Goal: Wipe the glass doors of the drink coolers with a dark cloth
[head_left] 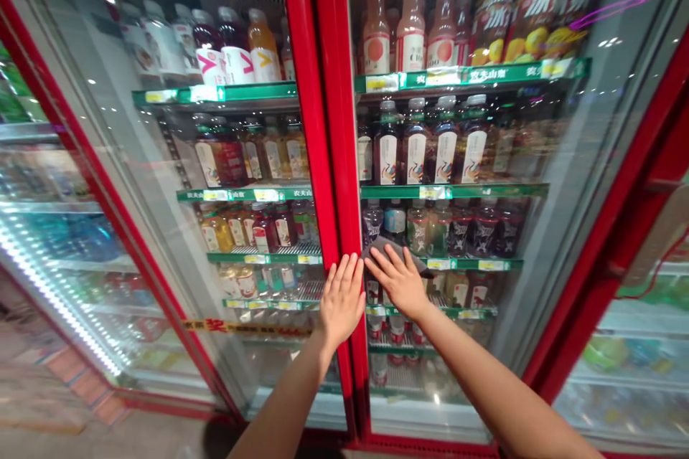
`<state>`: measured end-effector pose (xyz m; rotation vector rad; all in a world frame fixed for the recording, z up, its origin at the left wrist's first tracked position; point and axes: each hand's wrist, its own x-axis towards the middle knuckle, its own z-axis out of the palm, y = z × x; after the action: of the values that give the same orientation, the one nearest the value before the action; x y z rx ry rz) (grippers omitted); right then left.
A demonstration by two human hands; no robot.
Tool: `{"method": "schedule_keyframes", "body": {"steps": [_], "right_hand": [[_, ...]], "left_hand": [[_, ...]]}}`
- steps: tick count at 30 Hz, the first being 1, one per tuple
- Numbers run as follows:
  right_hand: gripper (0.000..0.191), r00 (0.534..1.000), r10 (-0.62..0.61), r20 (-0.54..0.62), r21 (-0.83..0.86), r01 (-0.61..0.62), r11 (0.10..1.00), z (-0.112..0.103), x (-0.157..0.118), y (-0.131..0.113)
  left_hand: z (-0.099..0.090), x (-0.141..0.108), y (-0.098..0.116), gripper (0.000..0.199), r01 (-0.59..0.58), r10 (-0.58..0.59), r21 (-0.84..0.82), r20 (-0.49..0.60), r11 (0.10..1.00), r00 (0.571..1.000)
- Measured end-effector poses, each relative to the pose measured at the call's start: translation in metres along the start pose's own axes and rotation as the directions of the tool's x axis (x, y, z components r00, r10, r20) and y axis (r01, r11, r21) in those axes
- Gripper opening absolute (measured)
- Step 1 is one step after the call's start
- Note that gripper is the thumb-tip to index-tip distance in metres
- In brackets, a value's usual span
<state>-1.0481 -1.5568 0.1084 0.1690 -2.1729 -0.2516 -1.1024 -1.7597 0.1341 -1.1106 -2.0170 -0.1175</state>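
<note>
My left hand [343, 301] lies flat with fingers stretched out against the red door frame [329, 122] between two glass doors. Just to its right, my right hand [399, 280] presses a dark grey cloth [388, 244] onto the glass of the right-hand door [425, 380]. The fingers of my right hand are spread over the cloth, whose edge shows above and to the right of them. Behind the glass, bottles in dark and light colours stand on shelves.
Peach-coloured bottles [412, 21] stand on the top right shelf behind the glass. The left-hand glass door [161, 229] covers more shelves of bottles. Another lit cooler [54, 244] is at the far left, and more shelving [635, 358] shows at the far right. A tiled floor [32, 437] lies below.
</note>
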Motion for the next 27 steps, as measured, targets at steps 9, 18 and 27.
{"method": "schedule_keyframes", "body": {"steps": [9, 18, 27], "right_hand": [[0.066, 0.997, 0.047, 0.064, 0.036, -0.049, 0.998, -0.018, -0.064, 0.056], [0.062, 0.999, -0.041, 0.025, 0.055, 0.04, 0.998, -0.01, -0.07, 0.047], [0.095, 0.906, 0.414, -0.086, -0.006, -0.415, 0.91, -0.035, -0.142, 0.106]], "left_hand": [[0.004, -0.009, 0.027, 0.088, -0.03, 0.032, -0.021, 0.084, 0.999, 0.996], [0.008, 0.003, 0.069, 0.083, -0.058, 0.059, -0.028, 0.067, 0.998, 0.996], [0.023, 0.025, 0.098, 0.086, -0.12, 0.12, -0.004, 0.07, 0.993, 0.99]]}}
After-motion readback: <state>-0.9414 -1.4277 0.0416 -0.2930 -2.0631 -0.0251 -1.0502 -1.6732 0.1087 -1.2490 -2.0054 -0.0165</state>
